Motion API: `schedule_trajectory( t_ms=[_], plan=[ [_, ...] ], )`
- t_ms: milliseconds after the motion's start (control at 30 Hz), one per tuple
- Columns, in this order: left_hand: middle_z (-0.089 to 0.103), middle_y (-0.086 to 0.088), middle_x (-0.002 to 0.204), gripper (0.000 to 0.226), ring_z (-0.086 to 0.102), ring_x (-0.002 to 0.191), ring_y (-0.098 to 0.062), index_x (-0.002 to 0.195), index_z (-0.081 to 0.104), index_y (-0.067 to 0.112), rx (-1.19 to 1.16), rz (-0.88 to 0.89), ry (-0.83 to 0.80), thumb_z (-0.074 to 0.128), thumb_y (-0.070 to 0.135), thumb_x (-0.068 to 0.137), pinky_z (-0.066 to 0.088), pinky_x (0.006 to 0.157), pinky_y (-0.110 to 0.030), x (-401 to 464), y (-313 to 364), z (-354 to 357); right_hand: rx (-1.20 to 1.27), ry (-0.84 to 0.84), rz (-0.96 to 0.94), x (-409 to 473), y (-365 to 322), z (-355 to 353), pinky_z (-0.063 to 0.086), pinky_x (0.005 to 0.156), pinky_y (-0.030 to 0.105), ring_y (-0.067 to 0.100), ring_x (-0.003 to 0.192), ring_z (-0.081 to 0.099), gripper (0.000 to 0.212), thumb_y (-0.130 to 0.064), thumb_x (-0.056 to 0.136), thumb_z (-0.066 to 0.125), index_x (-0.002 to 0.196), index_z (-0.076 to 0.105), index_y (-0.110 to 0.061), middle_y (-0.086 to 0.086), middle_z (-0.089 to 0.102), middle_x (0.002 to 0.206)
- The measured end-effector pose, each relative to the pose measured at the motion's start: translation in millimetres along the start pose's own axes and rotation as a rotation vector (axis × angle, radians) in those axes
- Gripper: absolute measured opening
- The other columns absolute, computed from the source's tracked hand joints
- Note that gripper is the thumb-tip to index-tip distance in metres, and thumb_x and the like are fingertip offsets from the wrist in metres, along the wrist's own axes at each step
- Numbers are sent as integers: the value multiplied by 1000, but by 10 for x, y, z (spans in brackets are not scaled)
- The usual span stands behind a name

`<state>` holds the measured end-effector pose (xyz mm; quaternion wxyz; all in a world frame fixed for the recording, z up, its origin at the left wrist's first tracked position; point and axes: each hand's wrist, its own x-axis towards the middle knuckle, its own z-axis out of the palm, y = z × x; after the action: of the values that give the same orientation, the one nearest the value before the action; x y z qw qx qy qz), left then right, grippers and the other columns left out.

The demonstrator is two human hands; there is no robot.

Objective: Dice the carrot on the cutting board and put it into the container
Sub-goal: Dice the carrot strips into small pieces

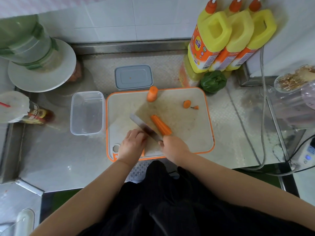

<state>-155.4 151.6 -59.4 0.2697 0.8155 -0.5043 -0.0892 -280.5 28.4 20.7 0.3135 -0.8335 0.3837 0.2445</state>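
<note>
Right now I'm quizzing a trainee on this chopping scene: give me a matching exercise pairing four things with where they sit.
Things:
1. clear container
2. grey lid
3. green pepper
4. knife

Places:
A. in the right hand
B. left of the cutting board
C. beside the yellow bottles
D. behind the board

Pairs: 1-B, 2-D, 3-C, 4-A

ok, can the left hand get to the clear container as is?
Probably yes. The left hand rests on the board's near left part, holding nothing; the container sits open just left of the board, nothing between them.
</note>
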Motion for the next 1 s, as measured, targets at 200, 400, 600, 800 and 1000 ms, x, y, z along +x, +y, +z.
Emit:
schedule_trajectory(
  t_ms=[200, 400, 600, 800, 1000],
  plan=[
    [61, -6, 98, 26, 52, 95, -24, 93, 72, 10, 93, 89, 72, 52, 27, 90, 54, 59, -35, -66, 44, -78, 17, 19, -14, -22, 56, -14, 37, 61, 31, 23, 70, 51, 29, -33, 101, 37, 78, 41, -16, -4, 40, 64],
    [60, -6, 98, 28, 51, 95, -29, 89, 67, 9, 115, -14, -11, 51, 31, 84, 53, 72, -40, -116, 87, -72, -47, 19, -94, -111, 72, -15, 35, 61, 31, 26, 72, 51, 25, -29, 102, 35, 81, 41, -16, -5, 41, 67],
    [58, -7, 88, 26, 53, 85, -30, 81, 64, 5, 57, -74, -51, 46, 23, 83, 52, 58, -41, -99, 46, -1, -120, 6, -137, -160, 44, 17, 37, 62, 32, 26, 75, 53, 24, -24, 101, 36, 97, 54, -8, -3, 39, 67],
    [63, -6, 88, 28, 57, 83, -28, 82, 70, 6, 20, -22, -6, 49, 25, 85, 54, 60, -37, -86, 2, -4, -176, -6, -74, -149, -57, 30, 41, 60, 32, 23, 73, 54, 13, -6, 94, 45, 98, 57, -9, 4, 55, 80],
    [64, -2, 90, 25, 52, 86, -22, 84, 72, 9, 20, 5, 27, 52, 24, 86, 52, 64, -34, -88, -6, 8, -98, 7, -45, -59, -81, 92, 40, 62, 33, 30, 87, 63, 16, -15, 98, 44, 104, 57, -7, 11, 64, 93]
  ],
)
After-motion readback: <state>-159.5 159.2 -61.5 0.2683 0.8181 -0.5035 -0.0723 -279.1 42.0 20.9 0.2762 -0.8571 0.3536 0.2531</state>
